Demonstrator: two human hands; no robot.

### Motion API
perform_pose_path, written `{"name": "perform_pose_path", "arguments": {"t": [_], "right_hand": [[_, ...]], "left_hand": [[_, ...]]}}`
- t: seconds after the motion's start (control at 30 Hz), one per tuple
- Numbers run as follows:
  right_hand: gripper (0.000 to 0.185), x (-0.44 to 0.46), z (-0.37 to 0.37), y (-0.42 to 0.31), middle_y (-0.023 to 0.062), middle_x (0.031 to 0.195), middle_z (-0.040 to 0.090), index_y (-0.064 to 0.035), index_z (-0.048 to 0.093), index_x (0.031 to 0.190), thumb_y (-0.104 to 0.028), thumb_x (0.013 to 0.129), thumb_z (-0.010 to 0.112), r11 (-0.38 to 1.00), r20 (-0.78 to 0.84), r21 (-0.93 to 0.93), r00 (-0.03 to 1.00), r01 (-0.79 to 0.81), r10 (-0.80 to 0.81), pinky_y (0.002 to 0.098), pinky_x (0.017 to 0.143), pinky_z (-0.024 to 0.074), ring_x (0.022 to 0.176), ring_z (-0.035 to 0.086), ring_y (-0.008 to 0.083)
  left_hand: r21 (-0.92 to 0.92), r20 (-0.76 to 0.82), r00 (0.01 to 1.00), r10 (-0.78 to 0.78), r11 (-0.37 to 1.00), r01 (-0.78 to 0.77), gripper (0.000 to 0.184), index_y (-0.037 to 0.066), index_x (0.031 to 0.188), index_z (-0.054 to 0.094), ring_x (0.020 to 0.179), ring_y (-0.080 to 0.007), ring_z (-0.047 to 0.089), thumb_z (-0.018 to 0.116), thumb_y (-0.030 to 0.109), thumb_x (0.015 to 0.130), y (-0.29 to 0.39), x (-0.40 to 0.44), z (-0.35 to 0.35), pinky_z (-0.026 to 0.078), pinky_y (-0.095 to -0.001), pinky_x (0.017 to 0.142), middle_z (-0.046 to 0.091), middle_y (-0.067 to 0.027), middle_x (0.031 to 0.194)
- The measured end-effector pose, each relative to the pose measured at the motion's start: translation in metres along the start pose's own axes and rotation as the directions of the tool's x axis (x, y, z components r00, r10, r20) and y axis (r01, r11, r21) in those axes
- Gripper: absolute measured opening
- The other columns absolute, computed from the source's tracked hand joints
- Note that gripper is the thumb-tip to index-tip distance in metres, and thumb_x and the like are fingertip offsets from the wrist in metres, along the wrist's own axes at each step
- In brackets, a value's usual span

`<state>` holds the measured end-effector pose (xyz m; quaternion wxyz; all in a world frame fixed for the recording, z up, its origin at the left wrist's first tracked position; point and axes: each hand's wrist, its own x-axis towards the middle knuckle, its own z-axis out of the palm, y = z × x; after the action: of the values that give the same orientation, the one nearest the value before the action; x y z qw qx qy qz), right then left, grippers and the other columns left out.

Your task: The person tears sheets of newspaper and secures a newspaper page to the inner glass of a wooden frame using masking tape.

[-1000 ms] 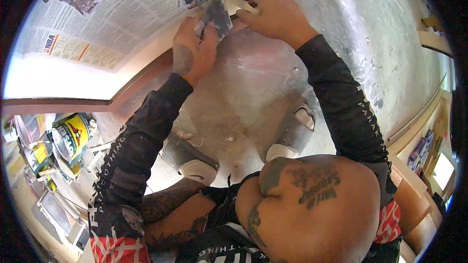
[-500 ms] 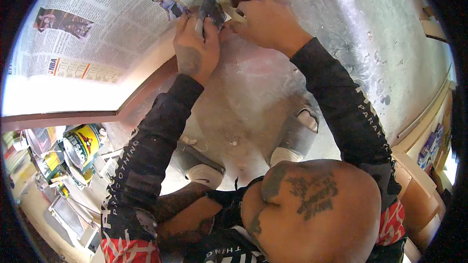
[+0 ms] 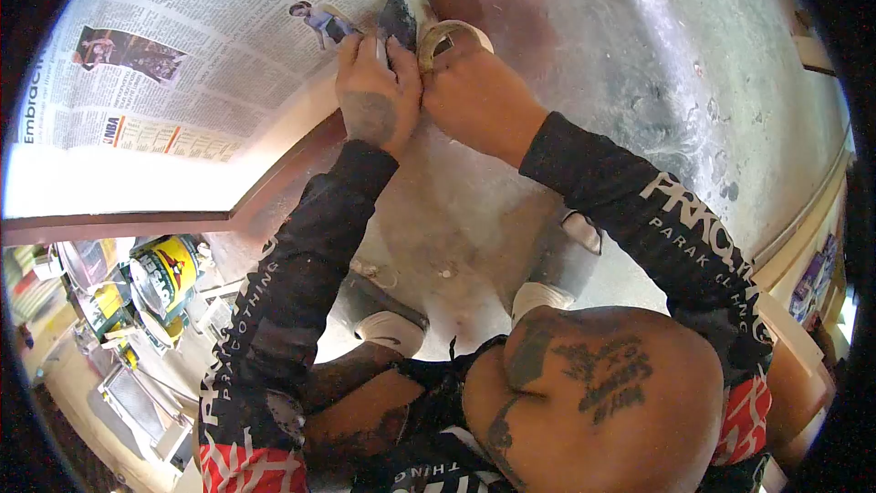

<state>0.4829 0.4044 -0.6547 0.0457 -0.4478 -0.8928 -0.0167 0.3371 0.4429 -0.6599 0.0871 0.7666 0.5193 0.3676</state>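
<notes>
Newspaper (image 3: 228, 55) covers a pane framed by a dark red-brown border (image 3: 297, 160). My left hand (image 3: 379, 96) grips a flat dark scraper blade (image 3: 398, 16), which lies against the newspaper's right edge. Close beside it, my right hand (image 3: 479, 100) is closed around a roll of pale tape (image 3: 481, 34), near the corner of the frame. The two hands touch or nearly touch at the fingers. The tape's loose end, if any, is hidden.
Paint cans (image 3: 164, 276) stand at the lower left near a metal mesh tray (image 3: 135, 406). My feet and knees are on the smeared grey floor (image 3: 584, 55). Wooden boards (image 3: 792, 333) are at the right edge.
My right hand has turned and moved down, bringing the tape roll into clearer view. The left hand, with the blade, has shifted slightly right and down. The newspaper's view has shifted too.
</notes>
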Motion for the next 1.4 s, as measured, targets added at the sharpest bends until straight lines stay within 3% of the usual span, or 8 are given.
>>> {"name": "perform_pose_path", "arguments": {"t": [0.17,0.23,0.47,0.57,0.67,1.03,1.17,1.4], "right_hand": [[0.02,-0.007,-0.008,0.013,0.0139,0.078,0.07,-0.0032,0.068,0.097,-0.012,0.08,0.064,0.983,-0.146,0.034,0.972,-0.183,0.186,0.0452,0.07,0.0558,0.079,0.069,0.032],[0.023,-0.013,-0.023,0.022,0.0179,0.09,0.071,-0.0039,0.067,0.106,-0.013,0.085,0.062,0.899,0.034,0.263,0.934,-0.35,0.354,0.0466,0.072,0.0555,0.083,0.068,0.0365],[0.029,-0.024,-0.027,0.041,0.0143,0.108,0.071,-0.0025,0.064,0.114,-0.015,0.089,0.059,0.793,-0.189,0.608,0.964,-0.035,0.187,0.0468,0.075,0.0552,0.085,0.066,0.0419],[0.026,-0.025,-0.021,0.057,0.017,0.102,0.071,-0.003,0.065,0.108,-0.018,0.088,0.06,0.896,-0.229,0.443,0.971,0.042,0.068,0.0487,0.073,0.0551,0.082,0.067,0.041],[0.02,-0.026,-0.053,0.053,0.0175,0.091,0.07,-0.0046,0.064,0.1,-0.02,0.088,0.06,0.89,0.249,-0.035,0.858,-0.455,0.448,0.0503,0.068,0.0548,0.078,0.067,0.0392],[0.013,-0.024,-0.045,0.043,0.0132,0.077,0.067,-0.0069,0.066,0.091,-0.019,0.084,0.065,0.955,-0.289,0.111,0.91,-0.276,0.297,0.0468,0.064,0.0536,0.073,0.067,0.0351],[0.009,-0.07,0.007,-0.001,0.0101,0.072,0.067,-0.009,0.069,0.067,-0.017,0.07,0.068,0.974,0.27,0.071,0.936,0.215,-0.227,0.0417,0.064,0.0499,0.071,0.067,0.0263],[0.013,-0.067,-0.047,0.021,0.014,0.074,0.068,-0.0045,0.071,0.073,-0.017,0.075,0.068,0.944,0.088,0.328,0.994,0.037,-0.069,0.0483,0.068,0.0531,0.07,0.067,0.0351]], "left_hand": [[-0.031,0.04,0.999,0.001,1.0,0.0,0.022,-0.008,0.099,0.062,0.088,-0.0449,0.06,0.059,0.012,0.09,0.0,0.0,0.003,0.05,-0.0487,0.08,0.059,-0.0272,0.097],[-0.056,0.0,1.0,0.011,0.998,-0.011,0.022,-0.008,0.1,0.063,0.087,-0.0445,0.061,0.059,0.011,0.09,-0.001,-0.002,0.002,0.051,-0.0479,0.079,0.06,-0.0268,0.097],[-0.078,0.065,0.995,-0.075,0.994,0.08,0.024,-0.007,0.104,0.066,0.09,-0.0443,0.065,0.06,0.012,0.091,-0.002,0.002,0.0,0.053,-0.0462,0.081,0.066,-0.0268,0.097],[-0.051,0.057,0.994,-0.096,0.994,0.099,0.025,-0.008,0.105,0.065,0.09,-0.0449,0.065,0.06,0.012,0.091,-0.003,0.003,0.0,0.053,-0.0467,0.081,0.066,-0.0275,0.097],[-0.022,0.036,0.996,-0.076,0.997,0.077,0.025,-0.008,0.104,0.065,0.089,-0.0453,0.065,0.06,0.012,0.091,-0.002,0.0,0.0,0.053,-0.0471,0.081,0.066,-0.0278,0.097],[-0.026,-0.074,0.997,-0.01,1.0,0.009,0.03,-0.01,0.094,0.064,0.087,-0.0473,0.065,0.059,0.02,0.094,0.004,-0.002,0.009,0.053,-0.0472,0.079,0.066,-0.0315,0.094],[0.01,-0.065,0.998,0.0,1.0,0.0,0.031,-0.011,0.096,0.064,0.09,-0.0476,0.065,0.059,0.019,0.094,0.005,-0.001,0.008,0.053,-0.0476,0.083,0.066,-0.0317,0.096],[-0.104,0.1,0.993,-0.068,0.991,0.079,0.023,-0.005,0.103,0.065,0.09,-0.0436,0.064,0.061,0.015,0.091,0.01,-0.005,-0.014,0.052,-0.0481,0.081,0.066,-0.0248,0.099]]}}
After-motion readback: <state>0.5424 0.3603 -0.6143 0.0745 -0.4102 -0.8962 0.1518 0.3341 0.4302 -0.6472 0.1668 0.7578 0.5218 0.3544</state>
